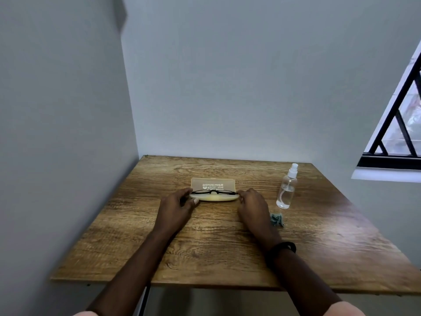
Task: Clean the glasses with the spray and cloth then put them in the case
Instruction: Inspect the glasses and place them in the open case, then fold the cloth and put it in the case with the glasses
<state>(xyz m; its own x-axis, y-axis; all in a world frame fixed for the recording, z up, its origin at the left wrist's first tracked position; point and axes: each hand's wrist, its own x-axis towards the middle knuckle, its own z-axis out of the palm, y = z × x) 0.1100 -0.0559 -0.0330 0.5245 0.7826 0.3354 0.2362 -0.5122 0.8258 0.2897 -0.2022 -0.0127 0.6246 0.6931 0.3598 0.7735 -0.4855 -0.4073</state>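
Observation:
Black-framed glasses (214, 192) lie folded across the open beige case (213, 184), whose lid with white print lies flat behind the pale tray part. My left hand (176, 207) grips the left end of the glasses and my right hand (252, 205) grips the right end. A clear spray bottle (286, 187) with a white nozzle stands upright to the right of the case. A small crumpled grey-green cloth (277, 220) rests on the table just right of my right wrist.
The wooden table (205, 252) stands in a corner, with grey walls on the left and behind. A window with black bars (401, 124) is at the right. A dark band sits on my right wrist (283, 247).

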